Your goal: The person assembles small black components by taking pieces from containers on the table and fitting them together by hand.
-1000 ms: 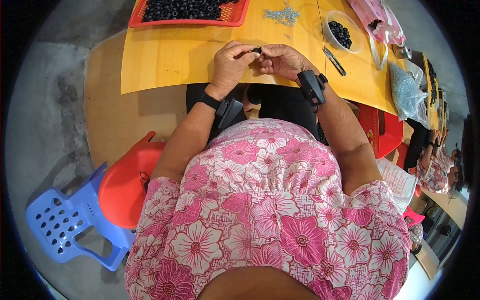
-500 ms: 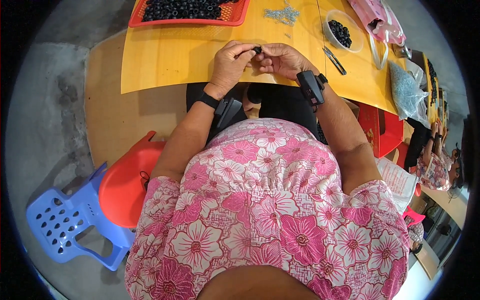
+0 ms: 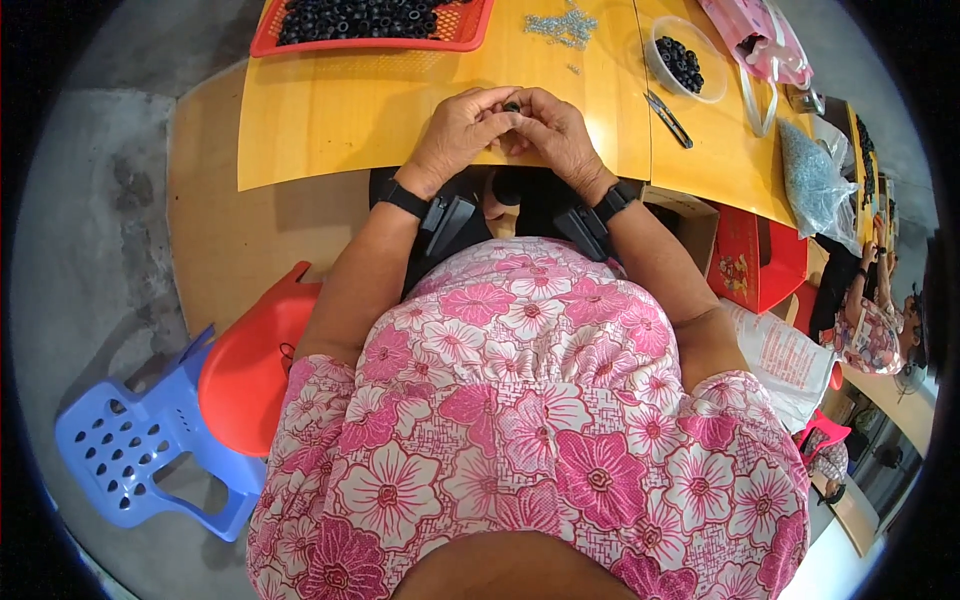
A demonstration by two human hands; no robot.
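Black ring (image 3: 512, 105) pinched between both hands (image 3: 510, 130); axis unclear

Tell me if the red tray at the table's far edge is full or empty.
Full: the red tray is covered nearly edge to edge with small black rings.

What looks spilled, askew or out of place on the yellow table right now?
Nothing stands out. The black rings sit inside the red tray and the clear bowl, the small metal parts lie in one loose pile, and both the left hand and right hand pinch one small black part over the table.
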